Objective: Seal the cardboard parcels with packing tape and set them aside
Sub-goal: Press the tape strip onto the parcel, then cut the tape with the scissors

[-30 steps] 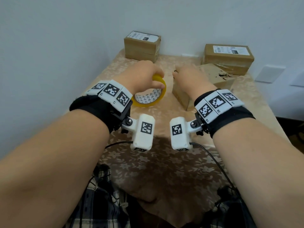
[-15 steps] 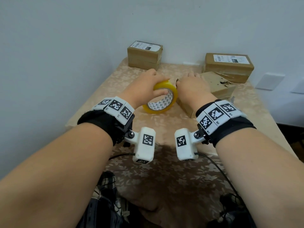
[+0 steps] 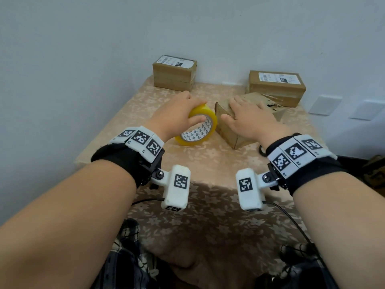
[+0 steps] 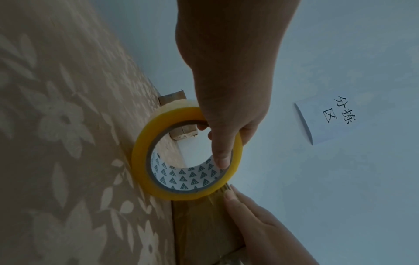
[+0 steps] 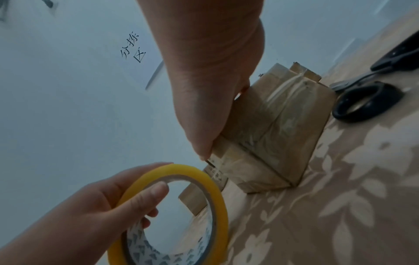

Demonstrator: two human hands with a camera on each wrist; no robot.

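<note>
On the flowered tablecloth, a yellow roll of packing tape [image 3: 196, 127] stands on edge against the left end of a worn cardboard parcel [image 3: 229, 132]. My left hand [image 3: 193, 110] grips the roll from above, thumb inside the core and fingers over the rim. My right hand [image 3: 235, 109] lies spread on the parcel's top, its thumb at the near left edge. In the left wrist view the roll [image 4: 140, 161] touches the parcel [image 4: 199, 224]. In the right wrist view old clear tape crosses the parcel [image 5: 272, 134] beside the roll [image 5: 217, 197].
Two labelled cardboard boxes stand at the back by the wall, one at the left [image 3: 174, 73] and one at the right [image 3: 277, 86]. Black-handled scissors [image 5: 367, 100] lie right of the parcel. Walls close off the table's left and far sides. A paper sign [image 4: 326, 116] hangs on the wall.
My left hand has brought the tape roll right and down against the parcel's left end. My right hand has gone from curled at the parcel's corner to spread flat on its top.
</note>
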